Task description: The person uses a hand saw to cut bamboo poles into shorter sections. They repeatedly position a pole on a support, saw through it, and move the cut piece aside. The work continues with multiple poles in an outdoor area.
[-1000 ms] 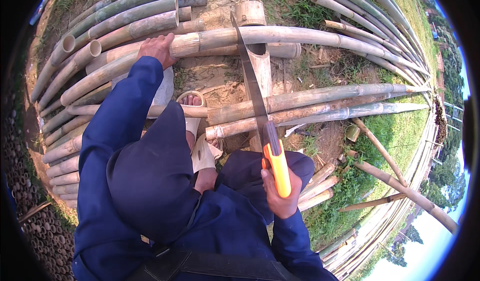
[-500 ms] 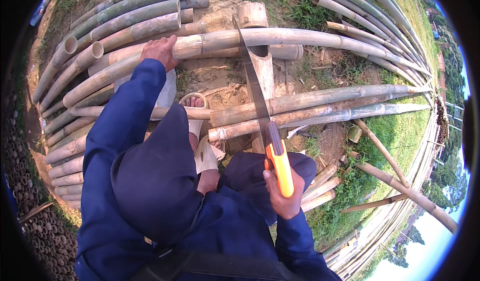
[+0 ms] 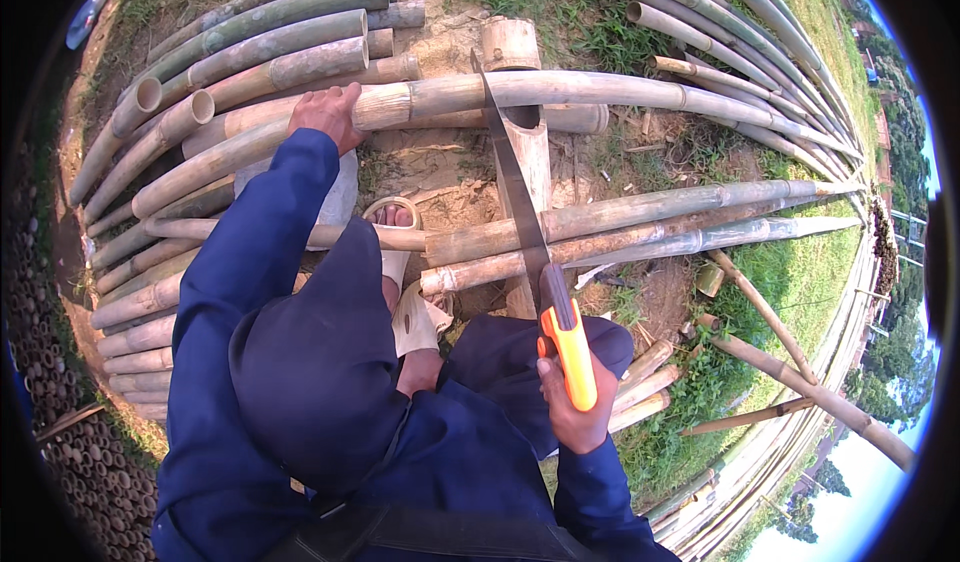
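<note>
A long bamboo pole runs across the far side, from the left pile toward the right. My left hand grips it near a node at the left. My right hand is closed round the orange handle of a hand saw, close to my right knee. The saw's long dark blade points away from me and lies against the pole, its tip beyond it. Beneath the pole at the blade stands a thick notched bamboo support. Whether the blade has entered the pole cannot be seen.
Several bamboo poles lie crosswise between my knees and the long pole. More cut bamboo is stacked at the left, and long poles fan out at the far right. My sandalled feet rest on bare soil.
The saw and my right hand have come slightly toward me across the pole. My left hand keeps its hold on the pole. The whole view has shifted a little.
</note>
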{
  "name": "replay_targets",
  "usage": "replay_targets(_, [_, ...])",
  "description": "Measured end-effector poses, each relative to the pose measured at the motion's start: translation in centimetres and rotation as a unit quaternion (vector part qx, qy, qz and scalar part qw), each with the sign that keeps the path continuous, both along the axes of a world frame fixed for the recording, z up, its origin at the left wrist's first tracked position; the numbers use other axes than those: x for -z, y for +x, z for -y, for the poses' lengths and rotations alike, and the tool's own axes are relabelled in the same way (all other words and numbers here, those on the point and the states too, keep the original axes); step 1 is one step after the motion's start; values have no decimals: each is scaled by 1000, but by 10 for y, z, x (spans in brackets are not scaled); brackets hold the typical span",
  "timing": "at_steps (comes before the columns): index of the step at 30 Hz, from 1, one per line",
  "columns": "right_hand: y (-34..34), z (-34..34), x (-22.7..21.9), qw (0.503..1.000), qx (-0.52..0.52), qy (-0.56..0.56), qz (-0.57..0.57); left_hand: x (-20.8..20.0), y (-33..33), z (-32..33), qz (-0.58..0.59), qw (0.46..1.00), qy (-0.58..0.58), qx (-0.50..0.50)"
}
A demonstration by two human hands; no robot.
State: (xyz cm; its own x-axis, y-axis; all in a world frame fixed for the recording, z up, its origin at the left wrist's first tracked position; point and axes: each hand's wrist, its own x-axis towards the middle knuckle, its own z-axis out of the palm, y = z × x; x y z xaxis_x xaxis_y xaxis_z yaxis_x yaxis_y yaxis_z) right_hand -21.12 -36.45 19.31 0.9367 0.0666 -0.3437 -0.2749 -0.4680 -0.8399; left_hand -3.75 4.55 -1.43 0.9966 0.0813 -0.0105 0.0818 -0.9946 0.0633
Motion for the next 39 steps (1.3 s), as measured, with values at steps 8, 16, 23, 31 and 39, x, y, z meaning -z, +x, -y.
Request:
replay_targets(8, [155,-73,112,990,-51,62,113,-6,10,12,-9,1000,-24,19])
replay_targets(16, [-7,8,16,1000,-20,-17,0,1,0,4,6,1000,-8,-1])
replay_targets(23, [153,-76,111,990,-39,44,126,-4,11,11,-7,1000,-27,11])
replay_targets(31, [3,-5,23,1000,-13,0,4,6,-2,2,14,1000,-17,2])
replay_targets(39, [165,-82,113,988,-35,46,143,1,11,12,39,998,-38,29])
